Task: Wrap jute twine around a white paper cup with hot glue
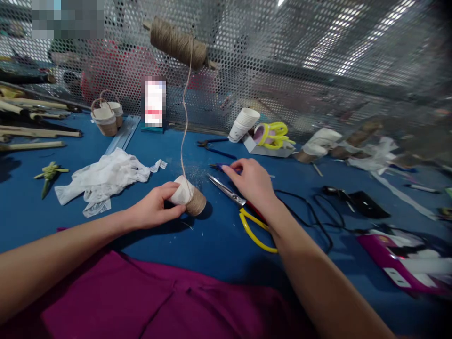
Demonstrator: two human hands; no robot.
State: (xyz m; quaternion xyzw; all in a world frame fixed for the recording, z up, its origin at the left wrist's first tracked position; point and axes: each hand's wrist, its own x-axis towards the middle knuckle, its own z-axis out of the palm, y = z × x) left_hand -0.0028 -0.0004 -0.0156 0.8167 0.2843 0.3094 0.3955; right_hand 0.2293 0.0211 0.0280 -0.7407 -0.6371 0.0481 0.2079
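Observation:
On its side at the middle of the table lies a small paper cup (182, 190), its lower part wrapped in brown twine (196, 203). My left hand (160, 205) grips the cup, fingers over the white end and thumb beneath. A strand of twine (184, 127) rises from the cup to a large twine spool (176, 42) above. My right hand (252, 181) has its fingers closed on small blue-handled pliers (223, 167) lying at table level; the hand hides most of them. Scissors (254, 228) with yellow handles lie partly under my right wrist.
White lace (109, 176) lies left, near twine-wrapped cups (106, 121). Behind are a phone (154, 103), larger pliers (219, 147), stacked paper cups (244, 123) and a box of yellow cord (271, 141). A black cable (314, 223) and a magenta power strip (381, 259) lie right.

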